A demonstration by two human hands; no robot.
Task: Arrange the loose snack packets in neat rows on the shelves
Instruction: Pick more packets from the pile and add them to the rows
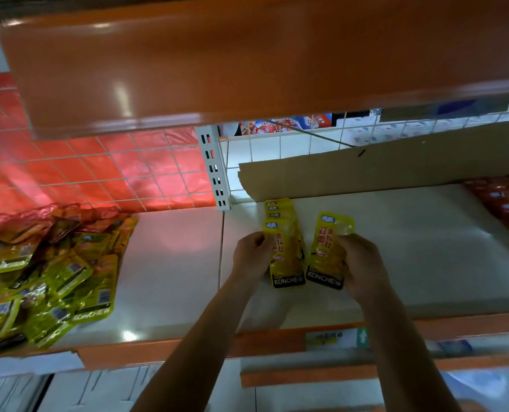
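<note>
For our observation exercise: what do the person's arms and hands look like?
Both forearms are bare to the frame edge; no sleeves show. The left hand and right hand wear no gloves, and no watch, ring or bracelet is visible.

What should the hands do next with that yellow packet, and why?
Probably lay the yellow packet in the right hand flat beside the overlapped row the left hand holds: it is angled away from the row, and a loose pile waits.
</note>
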